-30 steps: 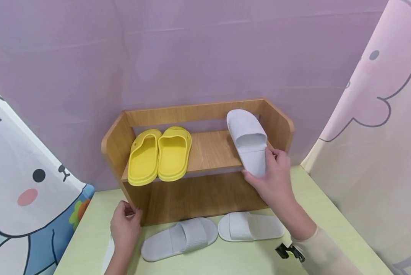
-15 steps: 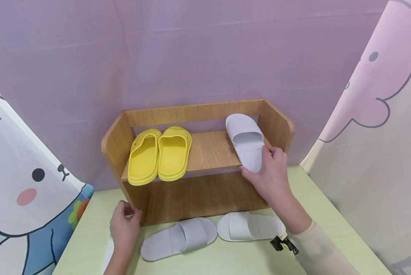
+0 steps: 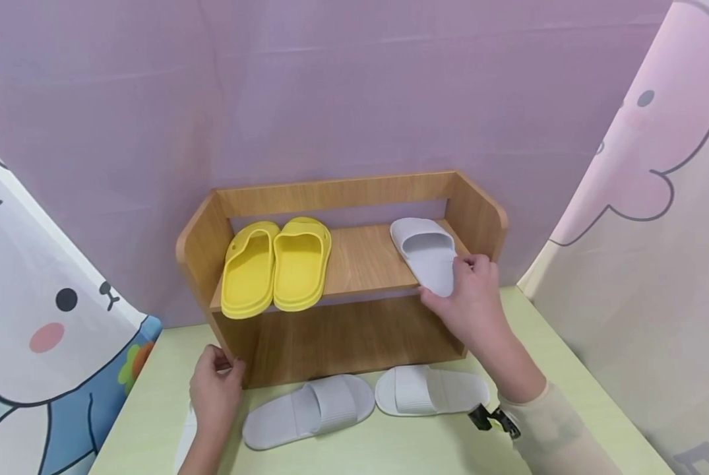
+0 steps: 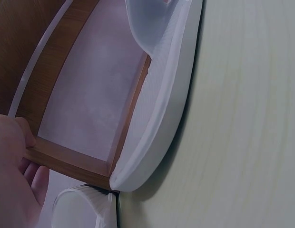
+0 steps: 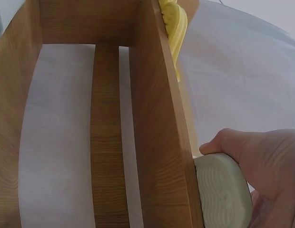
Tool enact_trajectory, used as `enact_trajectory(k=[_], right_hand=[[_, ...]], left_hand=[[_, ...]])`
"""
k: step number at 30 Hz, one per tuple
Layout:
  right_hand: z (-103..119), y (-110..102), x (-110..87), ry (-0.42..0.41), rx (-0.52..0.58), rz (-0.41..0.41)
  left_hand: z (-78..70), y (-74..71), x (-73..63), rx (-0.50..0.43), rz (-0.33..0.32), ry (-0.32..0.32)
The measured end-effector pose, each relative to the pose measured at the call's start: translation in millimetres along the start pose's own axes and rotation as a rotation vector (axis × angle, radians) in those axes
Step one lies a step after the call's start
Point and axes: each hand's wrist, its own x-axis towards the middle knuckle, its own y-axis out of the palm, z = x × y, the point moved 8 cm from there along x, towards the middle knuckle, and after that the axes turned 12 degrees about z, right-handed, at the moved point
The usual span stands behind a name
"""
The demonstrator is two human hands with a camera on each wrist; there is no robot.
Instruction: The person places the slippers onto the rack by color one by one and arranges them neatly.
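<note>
My right hand (image 3: pixel 469 307) pinches the heel end of a light grey slipper (image 3: pixel 425 244) at the right end of the wooden shoe rack's top shelf. Its toe points to the back, and in the right wrist view the slipper's ridged sole (image 5: pixel 222 192) shows at the shelf edge, beside the right hand (image 5: pixel 266 166). At the rack's lower left, my left hand (image 3: pixel 216 389) grips the side panel of the shoe rack (image 3: pixel 354 194). The left wrist view shows the thumb and fingers of the left hand (image 4: pixel 16 166) on either side of that panel's edge.
Two yellow clogs (image 3: pixel 274 267) stand side by side on the top shelf's left. Before the rack, a grey slipper (image 3: pixel 309 412) and a whiter slipper (image 3: pixel 431 391) lie on the pale green table (image 3: pixel 390 455). Patterned cloth hangs on both sides.
The slipper in my right hand has come down; its raised toe has lowered toward the shelf and it lies flatter. My left hand has stayed on the side panel.
</note>
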Motion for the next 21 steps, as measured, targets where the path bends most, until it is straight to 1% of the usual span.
enact_trajectory(k=[14,21], right_hand=[[-1.1,3.9,7.6,0.016,0.03,-0.026],[-2.7,6.6,9.9,0.03,0.026,-0.042]], left_hand=[[-1.2,-0.7,-0.2,-0.003,0.004,0.0],[-0.6,-0.7,0.0,-0.001,0.0,0.003]])
